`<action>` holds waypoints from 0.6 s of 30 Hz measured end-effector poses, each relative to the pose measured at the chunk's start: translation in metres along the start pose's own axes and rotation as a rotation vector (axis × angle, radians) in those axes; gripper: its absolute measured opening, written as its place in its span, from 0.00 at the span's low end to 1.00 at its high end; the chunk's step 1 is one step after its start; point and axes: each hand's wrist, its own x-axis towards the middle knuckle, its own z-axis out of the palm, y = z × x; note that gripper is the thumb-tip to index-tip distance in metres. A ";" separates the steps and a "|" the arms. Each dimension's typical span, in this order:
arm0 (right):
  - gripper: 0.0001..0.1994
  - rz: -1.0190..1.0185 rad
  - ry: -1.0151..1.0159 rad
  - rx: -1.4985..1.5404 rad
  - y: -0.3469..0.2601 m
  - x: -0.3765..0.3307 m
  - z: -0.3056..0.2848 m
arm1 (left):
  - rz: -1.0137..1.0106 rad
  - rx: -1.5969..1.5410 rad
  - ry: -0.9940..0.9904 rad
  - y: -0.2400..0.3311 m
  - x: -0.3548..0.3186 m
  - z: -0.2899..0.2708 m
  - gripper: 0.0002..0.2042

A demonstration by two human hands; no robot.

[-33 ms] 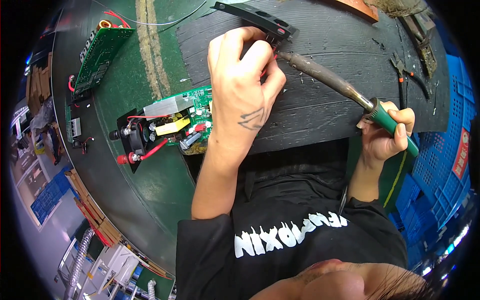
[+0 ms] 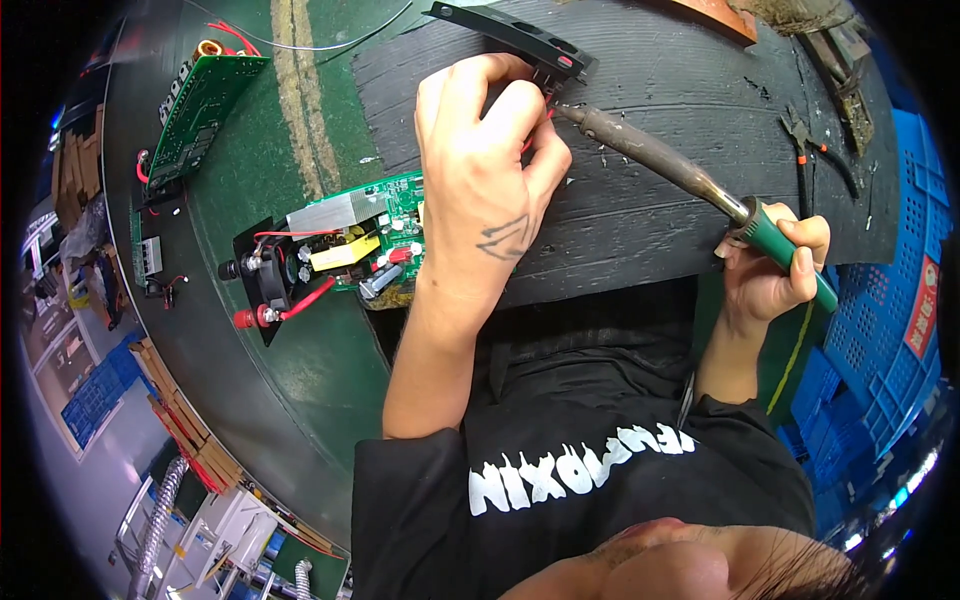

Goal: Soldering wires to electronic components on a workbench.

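My right hand [image 2: 765, 265] grips the green handle of a soldering iron [image 2: 660, 160]. The iron slants up and left, its tip at the pins under a black panel [image 2: 510, 38] with round openings. Beside that panel, my left hand [image 2: 490, 150] is closed with its fingers pinched on a red wire [image 2: 549, 112]. The fingers hide part of the wire and the panel's underside. A green circuit board [image 2: 405, 200] with a fan end plate [image 2: 262, 280] lies left of my left wrist, partly covered by it.
A black ridged mat [image 2: 640, 240] lies beneath my hands. Pliers [image 2: 820, 155] with orange and black handles rest at its right. Another circuit board [image 2: 205, 115] stands upright at far left. A thin wire [image 2: 320, 48] curves along the back. Blue crates [image 2: 885, 310] stand at right.
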 end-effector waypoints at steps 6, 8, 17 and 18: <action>0.12 -0.042 0.095 -0.040 0.000 0.001 0.005 | 0.035 0.012 0.050 -0.001 0.001 0.000 0.07; 0.12 -0.042 0.102 -0.035 0.000 0.001 0.005 | 0.037 0.044 0.041 -0.001 0.001 -0.002 0.07; 0.12 -0.064 0.095 -0.012 0.001 0.000 0.002 | -0.012 0.225 0.060 0.004 0.003 -0.008 0.06; 0.13 -0.075 0.095 -0.027 0.001 0.000 0.002 | 0.003 0.226 0.056 0.004 0.003 -0.008 0.06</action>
